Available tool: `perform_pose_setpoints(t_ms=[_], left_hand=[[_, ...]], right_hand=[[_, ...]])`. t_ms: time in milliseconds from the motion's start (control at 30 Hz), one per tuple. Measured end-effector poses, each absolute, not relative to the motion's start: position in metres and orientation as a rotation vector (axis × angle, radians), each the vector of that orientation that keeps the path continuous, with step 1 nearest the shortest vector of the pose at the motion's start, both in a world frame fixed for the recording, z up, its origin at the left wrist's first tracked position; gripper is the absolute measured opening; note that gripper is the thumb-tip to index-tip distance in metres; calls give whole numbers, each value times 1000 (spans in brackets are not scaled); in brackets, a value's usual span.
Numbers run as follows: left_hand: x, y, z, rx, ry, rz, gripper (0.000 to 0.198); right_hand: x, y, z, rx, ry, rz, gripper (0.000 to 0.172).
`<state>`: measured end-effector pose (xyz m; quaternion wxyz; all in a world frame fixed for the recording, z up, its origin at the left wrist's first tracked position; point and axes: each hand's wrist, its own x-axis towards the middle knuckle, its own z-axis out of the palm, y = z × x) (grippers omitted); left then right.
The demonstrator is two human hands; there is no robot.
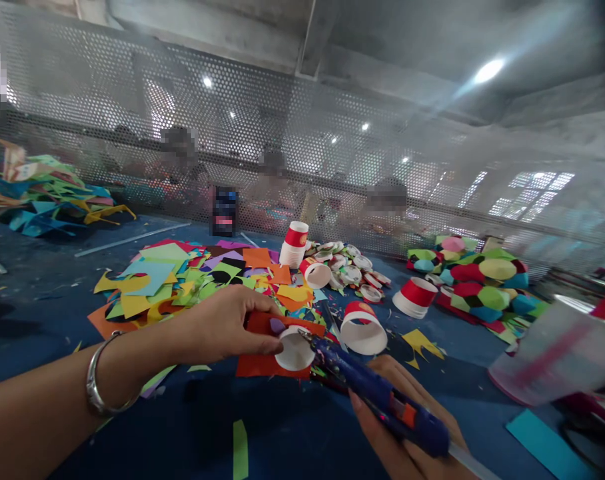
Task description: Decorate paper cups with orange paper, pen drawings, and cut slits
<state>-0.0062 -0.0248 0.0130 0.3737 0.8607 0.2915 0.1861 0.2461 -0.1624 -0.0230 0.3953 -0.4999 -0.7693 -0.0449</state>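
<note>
My left hand [227, 328], a silver bangle on its wrist, pinches a small white paper-cup piece [295, 351] against a red paper sheet [267, 363] on the blue table. My right hand [407, 427] grips a blue glue gun [382, 397]. The gun's nozzle touches the right rim of the cup piece. A cut red-and-white paper cup [363, 327] lies on its side just behind the nozzle.
A heap of coloured paper scraps [182, 277] lies behind my left hand. Cut cup rings and cups [345, 267] sit in the middle. Paper cones [477, 283] pile up at the right. A blurred cup [557, 357] stands close at right. People sit behind a mesh screen [282, 133].
</note>
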Motion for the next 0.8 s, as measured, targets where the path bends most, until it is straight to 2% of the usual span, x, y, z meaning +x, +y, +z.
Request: perform_pose_setpoints(t_ms=[267, 367, 433, 600, 700, 800], left_hand=[[-6, -15, 14, 1519, 760, 675, 33], [-5, -14, 18, 1318, 772, 786, 34], [-5, -12, 18, 1258, 764, 835, 33], [-7, -8, 15, 1234, 722, 827, 36], [-6, -9, 15, 1233, 730, 809, 38], [-4, -11, 16, 1242, 763, 814, 38]], right_hand=[[261, -169, -16, -1328, -1967, -260, 14], [276, -171, -19, -1374, -1959, -335, 11], [290, -171, -22, -1391, -1992, -368, 14], [326, -168, -31, -1522, -2048, -770, 22], [339, -160, -34, -1639, -2196, -730, 13], [345, -147, -35, -1658, -2291, -734, 17]])
